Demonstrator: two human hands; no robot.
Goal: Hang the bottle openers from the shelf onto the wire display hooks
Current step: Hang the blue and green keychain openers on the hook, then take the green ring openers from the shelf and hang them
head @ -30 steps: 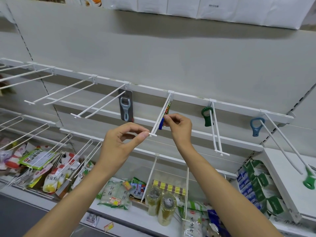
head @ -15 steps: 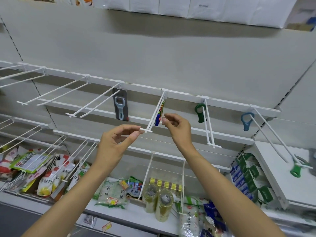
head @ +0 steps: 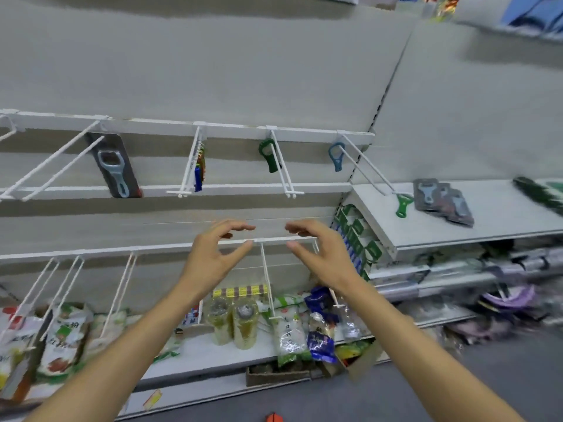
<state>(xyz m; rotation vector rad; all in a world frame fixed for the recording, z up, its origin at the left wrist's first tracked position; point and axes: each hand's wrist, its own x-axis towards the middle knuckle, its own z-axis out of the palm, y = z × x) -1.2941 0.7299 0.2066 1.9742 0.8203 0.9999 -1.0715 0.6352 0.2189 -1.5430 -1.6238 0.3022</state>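
Both my hands hang empty below the top row of wire hooks, my left hand [head: 213, 254] and my right hand [head: 320, 251] with fingers spread. On the hook [head: 189, 169] above them hang several small openers, the front one blue [head: 198, 178]. A carded grey opener [head: 114, 166] hangs on the hook to the left. A dark green opener [head: 269, 155] and a blue opener [head: 336, 156] hang to the right. A green opener [head: 403, 205] sits at the tip of the far right hook. A pile of carded openers [head: 441, 201] lies on the white shelf [head: 457, 233] at right.
Lower hooks carry food packets [head: 61, 333], and jars [head: 231, 321] stand on the bottom shelf. Green and blue boxes [head: 356, 236] are stacked under the right shelf. A dark green item [head: 539, 193] lies at the shelf's far right. Grey floor lies below.
Both hands have let go of the middle hook and dropped below it, open. The view has swung to the right, so the right shelf with the carded openers shows.
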